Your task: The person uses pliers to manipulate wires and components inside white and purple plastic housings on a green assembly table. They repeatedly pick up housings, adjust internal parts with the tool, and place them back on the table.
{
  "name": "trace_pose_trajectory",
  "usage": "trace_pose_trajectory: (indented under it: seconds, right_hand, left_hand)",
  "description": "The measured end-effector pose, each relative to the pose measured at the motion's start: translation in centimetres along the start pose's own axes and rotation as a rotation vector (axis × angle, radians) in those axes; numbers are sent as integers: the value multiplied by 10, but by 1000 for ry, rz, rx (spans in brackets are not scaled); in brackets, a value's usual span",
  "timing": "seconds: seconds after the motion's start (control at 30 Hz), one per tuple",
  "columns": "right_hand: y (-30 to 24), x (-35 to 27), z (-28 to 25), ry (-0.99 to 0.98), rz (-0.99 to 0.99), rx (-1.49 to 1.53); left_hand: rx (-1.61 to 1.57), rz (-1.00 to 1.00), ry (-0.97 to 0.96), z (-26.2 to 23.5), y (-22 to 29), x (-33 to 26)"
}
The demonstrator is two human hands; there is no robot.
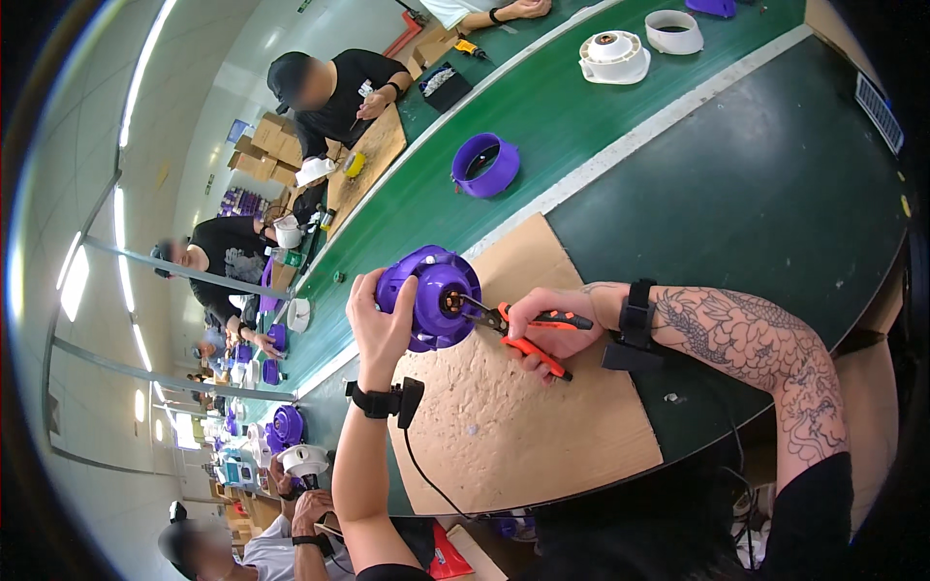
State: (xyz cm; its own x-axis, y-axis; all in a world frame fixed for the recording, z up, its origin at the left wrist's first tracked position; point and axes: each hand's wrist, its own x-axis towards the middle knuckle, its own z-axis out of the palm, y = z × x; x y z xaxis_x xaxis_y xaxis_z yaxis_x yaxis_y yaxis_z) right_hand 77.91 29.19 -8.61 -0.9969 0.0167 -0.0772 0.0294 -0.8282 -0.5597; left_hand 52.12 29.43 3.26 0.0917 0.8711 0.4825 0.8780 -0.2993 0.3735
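Round purple plastic housing (433, 295) tilted above a brown cardboard mat (513, 407), left hand (380, 315) wrapped around its rim, right hand (544, 329) closed on orange-handled pliers (518, 329), tips seemingly inside its centre.

One head-worn fisheye looks steeply down, close over the cardboard mat (523, 426).
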Motion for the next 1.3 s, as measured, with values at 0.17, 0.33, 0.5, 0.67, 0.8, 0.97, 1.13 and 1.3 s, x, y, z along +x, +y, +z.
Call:
trace_pose_trajectory:
  seconds: [0.17,0.33,0.5,0.67,0.8,0.97,1.13,1.3]
  right_hand:
    - [0,2,-1,25,3,-9]
    - [2,5,0,81,1,-7]
    - [1,7,5,143,-12,-40]
    - [2,6,3,119,-15,-38]
    - [0,5,11,187,3,-61]
    - [0,7,24,345,-38,-138]
    - [-5,1,52,493,2,-392]
    - [-5,-4,74,562,2,-719]
  left_hand:
    - [53,85,-54,-3,14,2]
    - [93,150,-90,-7,31,7]
    - [133,154,-96,-5,33,6]
    - [152,194,-110,-7,39,7]
    - [146,233,-56,-7,34,3]
    - [224,200,-8,-2,41,-4]
    - [271,206,-85,-18,55,2]
    - [272,225,-102,-33,54,-7]
